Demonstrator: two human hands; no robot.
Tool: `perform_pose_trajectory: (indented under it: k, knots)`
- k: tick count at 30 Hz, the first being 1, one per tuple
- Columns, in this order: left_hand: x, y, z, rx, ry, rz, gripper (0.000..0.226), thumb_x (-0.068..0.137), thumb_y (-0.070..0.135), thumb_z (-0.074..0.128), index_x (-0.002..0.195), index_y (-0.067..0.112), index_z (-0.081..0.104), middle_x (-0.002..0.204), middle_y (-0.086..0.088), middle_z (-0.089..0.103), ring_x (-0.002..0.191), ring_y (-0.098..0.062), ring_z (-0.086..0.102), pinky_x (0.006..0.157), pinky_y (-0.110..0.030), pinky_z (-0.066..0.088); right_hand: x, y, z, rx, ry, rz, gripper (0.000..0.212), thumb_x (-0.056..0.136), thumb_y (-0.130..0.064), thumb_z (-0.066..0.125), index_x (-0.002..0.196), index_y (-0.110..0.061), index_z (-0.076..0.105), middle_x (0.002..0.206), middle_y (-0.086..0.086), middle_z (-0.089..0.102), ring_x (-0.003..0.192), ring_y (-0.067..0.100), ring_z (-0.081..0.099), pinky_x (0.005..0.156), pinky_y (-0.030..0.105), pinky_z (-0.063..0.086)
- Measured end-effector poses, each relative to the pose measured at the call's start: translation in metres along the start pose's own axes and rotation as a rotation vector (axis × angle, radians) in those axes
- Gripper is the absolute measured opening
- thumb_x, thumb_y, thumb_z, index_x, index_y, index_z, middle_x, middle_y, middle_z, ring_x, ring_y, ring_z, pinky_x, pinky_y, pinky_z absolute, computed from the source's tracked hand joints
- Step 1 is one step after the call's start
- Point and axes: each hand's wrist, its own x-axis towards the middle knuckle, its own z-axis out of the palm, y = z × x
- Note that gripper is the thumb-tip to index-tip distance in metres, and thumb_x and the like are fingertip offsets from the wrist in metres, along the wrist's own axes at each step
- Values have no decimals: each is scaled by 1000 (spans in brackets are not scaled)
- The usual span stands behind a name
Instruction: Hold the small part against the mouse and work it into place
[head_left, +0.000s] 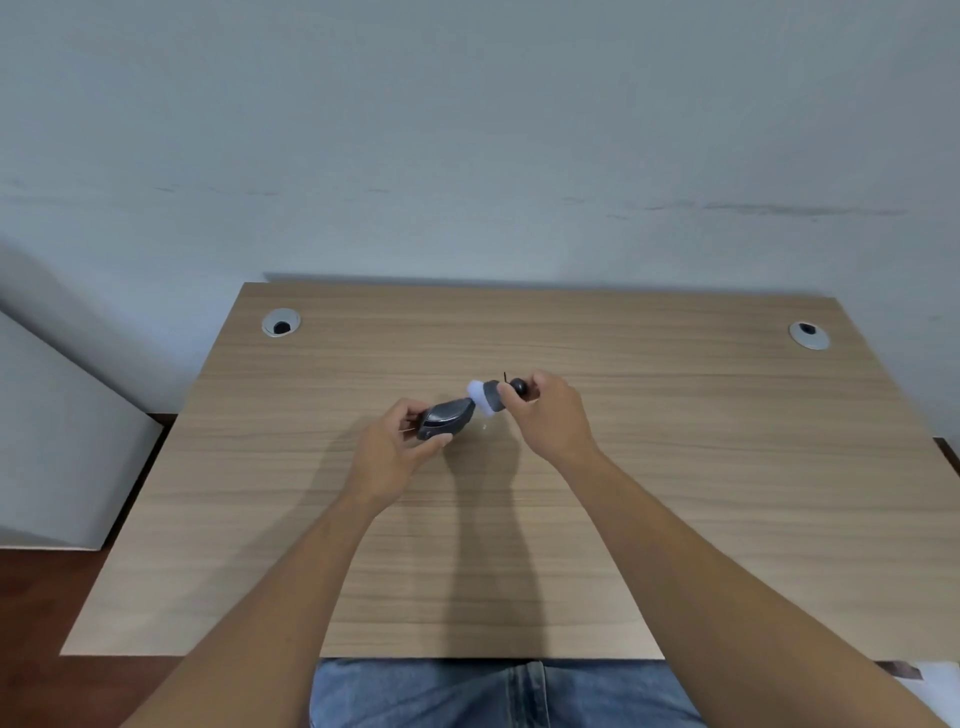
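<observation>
A: What fills the frame?

B: A pale blue-grey wall (467, 130) across the top half, then a light wood-grain desk top (675, 493) filling the middle, with a round grey cable grommet (281, 322) at its upper left corner and another grommet (809, 334) at its upper right. Blue denim (467, 696) shows at the bottom centre.

B: Both forearms come up from the bottom edge toward mid-frame.

A: And the hands?

B: The left hand (395, 452) grasps a dark grey, rounded plastic computer mouse (445, 419) just left of centre, lifted off the desk, fingers and thumb curled round it. The right hand (550, 415) pinches a small brush with a dark handle and white bristle head (491, 397), just right of centre, bristles touching the mouse's upper end.

A: Which step is this?

B: Brushing the mouse clean, I'd judge, at one end of it.

A: What does the next move call for?

B: Probably short, light strokes while the left hand turns the mouse to offer a fresh face, holding it firmly so it doesn't slip.
</observation>
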Motion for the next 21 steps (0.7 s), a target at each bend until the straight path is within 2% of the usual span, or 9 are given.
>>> perform_pose_trajectory:
  k: [3,6,9,12,15,18,21]
  knots:
    - [1,1,1,-6,-8,-10,33,88,18,95,112,22,73,113,-2,85,111,-26,81,104,-44,62,-6,-12,7,48,-72,-80,35,94,-41,73,71,-19,58,70,-8,61,63,7,52,56,17,38]
    - [3,5,3,-25,-13,-13,31,86,21,94,100,35,70,108,0,84,105,-25,82,97,-45,62,-9,-15,15,91,-119,-121,34,92,-40,75,80,-9,67,77,-1,67,67,10,53,63,25,41]
    - [4,6,2,46,-25,13,31,88,13,94,102,24,68,102,9,83,104,-18,79,96,-35,61,-5,-7,14,107,-23,-40,35,92,-38,75,81,-6,64,71,-3,60,63,11,49,59,28,38]
    - [2,5,1,106,-37,43,31,88,9,92,102,18,66,100,22,80,105,-13,75,97,-22,55,-1,5,7,140,14,52,27,92,-32,74,87,-7,67,72,-8,60,61,7,50,52,17,38]
    - [0,8,2,125,-25,54,31,88,5,91,101,16,65,102,15,80,103,-15,75,91,-14,52,-2,6,3,177,29,59,26,90,-32,74,78,-13,62,69,-10,57,62,9,49,52,16,38]
    - [1,8,5,134,-29,48,31,88,8,90,100,22,65,103,11,82,100,-12,76,91,-25,56,-4,1,7,196,-57,-1,33,89,-37,77,76,-10,63,68,-11,56,61,8,48,58,24,38]
    - [2,10,8,86,-16,17,33,88,9,90,98,24,63,106,1,84,98,-20,78,89,-33,59,-6,1,9,205,-79,-14,36,90,-36,78,76,-8,62,68,-10,55,61,8,46,57,24,37]
